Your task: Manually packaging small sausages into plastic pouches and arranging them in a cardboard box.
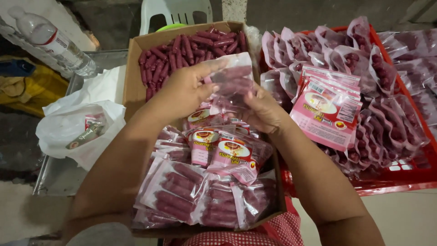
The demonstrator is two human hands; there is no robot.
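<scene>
Hands meet over the cardboard box (136,68): left hand (184,89) and right hand (264,111) both grip closed on one clear sausage pouch (232,84), held upright between them, left hand higher.

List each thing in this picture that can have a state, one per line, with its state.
Left hand: fingers pinching the pouch's top edge.
Right hand: gripping the pouch from below.
Pouch: held up over the box, sausages inside.
Box: open, loose sausages at the far end, filled packs at the near end.
Crate: loaded with filled packs.
Empty pouches: stacked flat on the crate's packs.
Bottle: capped, lying tilted.
Plastic bag: open, crumpled.
</scene>
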